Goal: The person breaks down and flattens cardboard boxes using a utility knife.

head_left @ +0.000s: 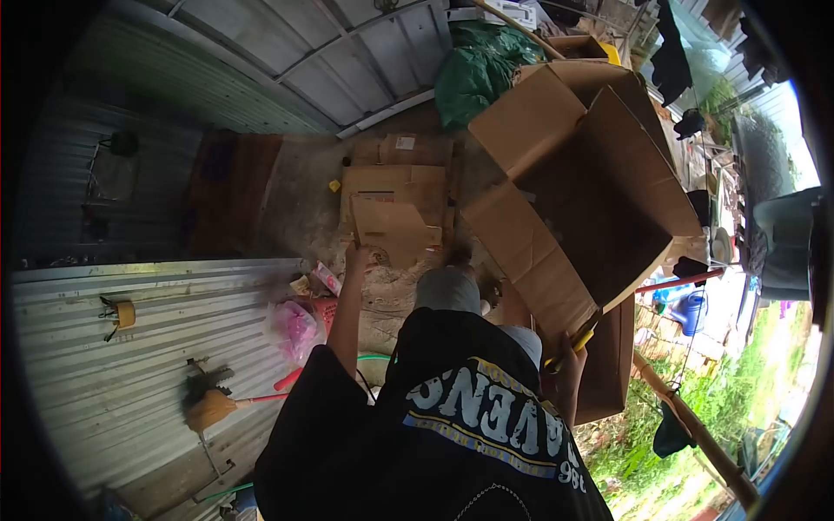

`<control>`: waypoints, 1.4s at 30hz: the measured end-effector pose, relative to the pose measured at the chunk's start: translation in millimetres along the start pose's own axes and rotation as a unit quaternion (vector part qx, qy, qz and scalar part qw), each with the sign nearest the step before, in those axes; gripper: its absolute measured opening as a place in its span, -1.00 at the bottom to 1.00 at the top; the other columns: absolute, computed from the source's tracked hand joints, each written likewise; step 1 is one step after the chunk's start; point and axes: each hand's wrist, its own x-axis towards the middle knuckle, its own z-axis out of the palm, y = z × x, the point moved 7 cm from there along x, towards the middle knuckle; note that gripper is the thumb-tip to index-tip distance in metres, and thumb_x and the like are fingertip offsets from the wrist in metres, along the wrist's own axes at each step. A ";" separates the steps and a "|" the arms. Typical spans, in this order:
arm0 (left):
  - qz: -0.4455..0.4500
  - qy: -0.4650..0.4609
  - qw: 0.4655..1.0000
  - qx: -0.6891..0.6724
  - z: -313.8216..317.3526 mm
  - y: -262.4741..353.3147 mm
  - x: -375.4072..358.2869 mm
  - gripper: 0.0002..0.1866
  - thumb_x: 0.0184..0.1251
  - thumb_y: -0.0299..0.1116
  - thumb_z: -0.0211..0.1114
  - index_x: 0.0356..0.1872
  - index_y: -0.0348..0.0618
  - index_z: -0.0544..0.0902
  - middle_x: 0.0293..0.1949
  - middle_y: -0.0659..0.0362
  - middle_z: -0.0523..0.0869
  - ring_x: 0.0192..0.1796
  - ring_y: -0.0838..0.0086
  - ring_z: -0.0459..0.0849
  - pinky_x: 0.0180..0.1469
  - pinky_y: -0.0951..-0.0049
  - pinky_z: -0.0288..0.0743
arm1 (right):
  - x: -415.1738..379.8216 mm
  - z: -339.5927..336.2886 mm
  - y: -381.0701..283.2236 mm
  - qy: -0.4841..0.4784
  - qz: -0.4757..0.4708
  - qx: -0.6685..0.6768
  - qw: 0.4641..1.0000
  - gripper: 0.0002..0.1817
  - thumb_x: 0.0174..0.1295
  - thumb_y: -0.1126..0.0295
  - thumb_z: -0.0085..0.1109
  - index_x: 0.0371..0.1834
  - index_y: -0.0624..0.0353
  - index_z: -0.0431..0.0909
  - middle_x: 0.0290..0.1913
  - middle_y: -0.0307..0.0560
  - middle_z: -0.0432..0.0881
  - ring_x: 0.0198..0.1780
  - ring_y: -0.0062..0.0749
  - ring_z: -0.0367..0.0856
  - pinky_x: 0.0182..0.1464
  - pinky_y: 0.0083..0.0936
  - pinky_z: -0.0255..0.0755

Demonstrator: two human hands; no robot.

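Observation:
On the left, my left hand (360, 257) is closed on the lower left edge of a cardboard piece (391, 222), which is partly lifted. Beneath that piece lie more flattened cardboard sheets (404, 180) on the floor. My right hand (569, 358) is wrapped round a slim yellow tool (584, 337); its blade or tip is not clear to me. This hand is beside the lower corner of a large open cardboard box (599, 200), whose flaps stand spread out.
A green plastic bag (478, 74) sits behind the box. To the left, a pink plastic bag (295, 332) lies near a corrugated metal wall (165, 347) with a brush (211, 410). A wooden pole (695, 434) and hanging dark cloths are at the right.

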 end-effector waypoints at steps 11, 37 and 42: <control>0.187 0.041 0.975 -0.109 -21.8 30.0 58.1 -0.66 0.12 -0.25 0.11 -0.11 -0.21 0.40 -0.39 0.18 0.47 -0.51 0.55 0.45 -0.56 0.57 0.33 | 0.4 -8.9 -4.0 0.077 -0.020 -0.118 0.990 -0.79 0.10 0.27 0.17 -0.53 0.07 0.35 -0.69 -0.42 0.28 -0.71 -0.77 0.24 -0.67 -0.75 0.10; 0.661 0.179 0.722 0.095 51.3 311.6 -172.6 -0.68 0.24 -0.43 0.04 -0.03 -0.44 0.40 -0.03 -0.04 0.46 -0.08 0.36 0.51 -0.04 0.43 0.38 | 271.3 132.8 -23.7 -0.200 -0.211 -0.449 0.845 -0.67 -0.04 0.35 0.11 -0.19 0.27 0.47 -0.22 0.14 0.54 -0.11 -0.06 0.50 -0.08 -0.30 0.36; 0.598 0.282 0.750 -0.006 30.5 337.9 -202.4 -0.62 0.31 -0.42 -0.05 0.07 -0.48 0.29 0.09 -0.15 0.35 0.06 0.26 0.44 0.11 0.37 0.33 | 286.0 134.7 4.4 -0.193 -0.198 -0.397 0.875 -0.57 -0.04 0.29 0.14 -0.08 0.26 0.46 -0.13 0.13 0.54 -0.03 -0.11 0.49 0.01 -0.34 0.35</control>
